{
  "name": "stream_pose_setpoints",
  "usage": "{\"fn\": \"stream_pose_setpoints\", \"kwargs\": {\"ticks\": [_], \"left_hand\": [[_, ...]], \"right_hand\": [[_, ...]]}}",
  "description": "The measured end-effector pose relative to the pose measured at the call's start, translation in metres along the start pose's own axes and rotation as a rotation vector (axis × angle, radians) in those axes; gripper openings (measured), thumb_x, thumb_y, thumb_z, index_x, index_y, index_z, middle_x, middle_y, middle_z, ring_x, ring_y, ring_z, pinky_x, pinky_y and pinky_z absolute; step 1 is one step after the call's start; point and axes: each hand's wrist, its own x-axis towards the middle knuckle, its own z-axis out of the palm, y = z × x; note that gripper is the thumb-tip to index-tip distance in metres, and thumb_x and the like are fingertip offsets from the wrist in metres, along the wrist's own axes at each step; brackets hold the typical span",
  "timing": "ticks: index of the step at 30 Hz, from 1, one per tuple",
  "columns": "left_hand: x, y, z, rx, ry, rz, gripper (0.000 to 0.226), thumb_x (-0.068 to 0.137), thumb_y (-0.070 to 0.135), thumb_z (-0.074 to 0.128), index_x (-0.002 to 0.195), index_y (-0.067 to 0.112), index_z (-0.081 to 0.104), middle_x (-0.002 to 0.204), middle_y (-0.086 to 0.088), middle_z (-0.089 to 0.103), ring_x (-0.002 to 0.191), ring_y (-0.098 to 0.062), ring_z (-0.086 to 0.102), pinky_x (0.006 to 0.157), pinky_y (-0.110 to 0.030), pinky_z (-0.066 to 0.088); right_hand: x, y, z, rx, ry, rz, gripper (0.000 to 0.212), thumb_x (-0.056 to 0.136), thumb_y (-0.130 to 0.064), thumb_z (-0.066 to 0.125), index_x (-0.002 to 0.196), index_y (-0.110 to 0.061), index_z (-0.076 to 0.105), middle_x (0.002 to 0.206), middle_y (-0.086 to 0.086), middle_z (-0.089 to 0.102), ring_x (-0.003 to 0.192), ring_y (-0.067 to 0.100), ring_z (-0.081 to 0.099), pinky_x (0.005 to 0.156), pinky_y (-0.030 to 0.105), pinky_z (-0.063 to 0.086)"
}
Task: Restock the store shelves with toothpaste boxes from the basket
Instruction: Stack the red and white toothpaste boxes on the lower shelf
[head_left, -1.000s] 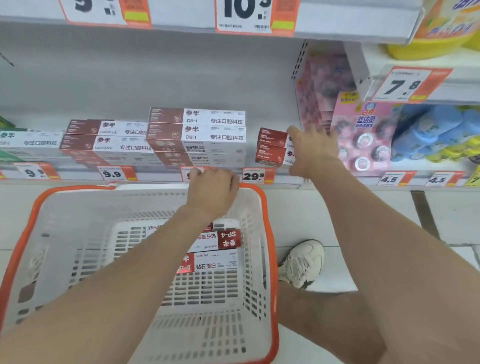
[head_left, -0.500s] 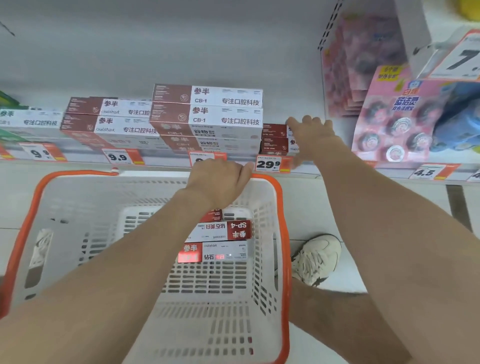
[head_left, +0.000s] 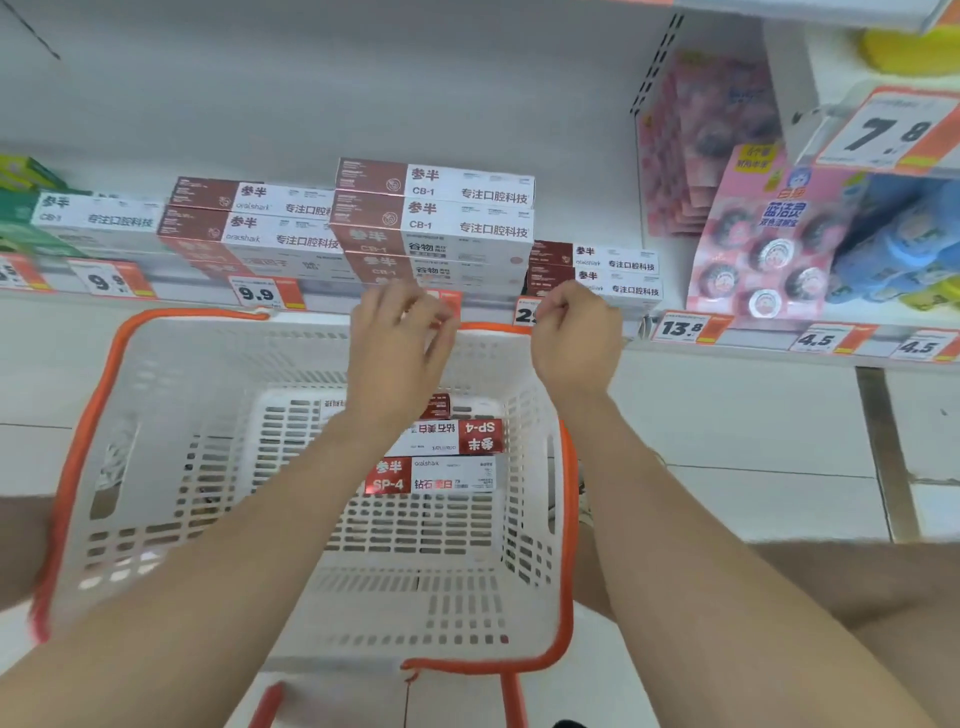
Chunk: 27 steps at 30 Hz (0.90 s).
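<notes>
The basket (head_left: 171, 395), white with an orange rim, sits on the floor (head_left: 727, 441) below the shelf (head_left: 182, 291). It holds three boxes lying flat on its bottom near the far right corner.

- Upper SP-4 box (head_left: 457, 436): long axis left to right, red end to the right, print upside down.
- Lower SP-4 box (head_left: 431, 475): parallel and touching, red end to the left, print upright.
- Third box (head_left: 435, 405): behind these; only a dark red end shows past the left forearm.

On the shelf, the CB-1 stack (head_left: 436, 223) lies with long axes left to right and dark ends to the left. A pair (head_left: 613, 275) of boxes just beside it to the right lies the same way.

The left hand (head_left: 400, 353) hovers over the far rim of the basket. It is blurred, its grip loose and spread, holding nothing. The right hand (head_left: 574, 338) is at the shelf edge just below the pair, covering part of a price tag (head_left: 524, 312). Its grip is curled closed, with nothing visible in it.
</notes>
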Motion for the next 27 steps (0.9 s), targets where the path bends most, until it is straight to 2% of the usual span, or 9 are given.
{"fn": "stream_pose_setpoints", "kwargs": {"ticks": [2, 6, 9, 12, 14, 18, 22, 24, 27], "left_hand": [[-0.038, -0.015, -0.008, 0.047, 0.033, 0.045, 0.019, 0.105, 0.023, 0.059, 0.099, 0.011, 0.073, 0.102, -0.009, 0.057, 0.097, -0.03, 0.049, 0.087, -0.042, 0.042], [-0.096, -0.065, -0.01, 0.145, -0.385, -0.091, 0.051, 0.108, 0.039, 0.032, 0.091, 0.013, 0.072, 0.093, -0.006, 0.06, 0.087, -0.027, 0.049, 0.081, -0.047, 0.047], [-0.109, -0.087, -0.009, 0.194, -0.647, -0.295, 0.069, 0.103, 0.048, 0.013, 0.076, 0.02, 0.07, 0.088, -0.004, 0.064, 0.084, -0.026, 0.056, 0.084, -0.044, 0.05], [-0.122, -0.095, -0.005, 0.114, -0.714, -0.408, 0.06, 0.102, 0.045, 0.021, 0.059, 0.017, 0.053, 0.07, -0.007, 0.055, 0.068, -0.028, 0.057, 0.067, -0.038, 0.049], [-0.133, -0.098, -0.002, 0.02, -0.712, -0.509, 0.051, 0.104, 0.037, 0.031, 0.063, 0.014, 0.052, 0.066, -0.008, 0.054, 0.064, -0.029, 0.057, 0.057, -0.033, 0.04], [-0.146, -0.09, 0.003, -0.132, -0.735, -0.725, 0.009, 0.099, 0.015, 0.057, 0.106, 0.011, 0.053, 0.081, -0.002, 0.064, 0.072, -0.023, 0.063, 0.057, -0.032, 0.042], [-0.156, -0.088, 0.012, -0.295, -0.705, -0.838, 0.047, 0.093, 0.011, 0.069, 0.134, 0.014, 0.047, 0.095, 0.005, 0.064, 0.089, -0.024, 0.067, 0.071, -0.033, 0.052], [-0.157, -0.089, 0.016, -0.364, -0.683, -0.884, 0.046, 0.091, 0.009, 0.071, 0.134, 0.016, 0.056, 0.107, 0.005, 0.068, 0.099, -0.024, 0.069, 0.078, -0.035, 0.056], [-0.154, -0.09, 0.022, -0.512, -0.724, -1.02, 0.029, 0.093, 0.01, 0.071, 0.121, 0.016, 0.068, 0.109, -0.003, 0.075, 0.093, -0.027, 0.073, 0.069, -0.034, 0.056]], "right_hand": [[-0.021, -0.002, 0.004, -0.164, 0.06, -0.269, 0.023, 0.07, -0.003, 0.05, 0.075, -0.015, 0.069, 0.082, 0.004, 0.064, 0.081, 0.029, 0.059, 0.067, 0.034, 0.044], [-0.063, -0.002, 0.029, -0.49, -0.172, -0.761, 0.023, 0.068, -0.003, 0.047, 0.076, -0.01, 0.068, 0.085, 0.009, 0.056, 0.087, 0.033, 0.052, 0.074, 0.044, 0.038], [-0.088, 0.0, 0.046, -0.575, -0.608, -0.674, 0.027, 0.081, 0.002, 0.055, 0.1, -0.008, 0.071, 0.1, 0.01, 0.062, 0.102, 0.032, 0.053, 0.09, 0.04, 0.043], [-0.098, 0.018, 0.06, -0.629, -0.856, -0.41, 0.041, 0.086, 0.003, 0.058, 0.125, -0.007, 0.061, 0.119, 0.011, 0.061, 0.117, 0.03, 0.054, 0.099, 0.039, 0.049], [-0.102, 0.036, 0.07, -0.671, -0.955, -0.273, 0.058, 0.085, -0.007, 0.068, 0.14, -0.008, 0.049, 0.13, 0.012, 0.055, 0.128, 0.03, 0.05, 0.106, 0.043, 0.049], [-0.106, 0.055, 0.085, -0.796, -1.023, -0.313, 0.104, 0.074, -0.026, 0.087, 0.155, -0.008, 0.025, 0.144, 0.016, 0.041, 0.14, 0.034, 0.038, 0.119, 0.047, 0.036], [-0.104, 0.055, 0.091, -0.935, -1.004, -0.443, 0.11, 0.068, -0.032, 0.091, 0.152, -0.008, 0.026, 0.134, 0.016, 0.043, 0.126, 0.037, 0.049, 0.11, 0.049, 0.042], [-0.105, 0.053, 0.09, -1.006, -1.037, -0.468, 0.116, 0.062, -0.044, 0.095, 0.151, -0.008, 0.031, 0.136, 0.016, 0.043, 0.126, 0.036, 0.047, 0.111, 0.048, 0.041], [-0.114, 0.052, 0.089, -1.059, -1.084, -0.475, 0.119, 0.057, -0.053, 0.097, 0.146, -0.006, 0.034, 0.137, 0.016, 0.05, 0.128, 0.033, 0.047, 0.111, 0.043, 0.038]]}}
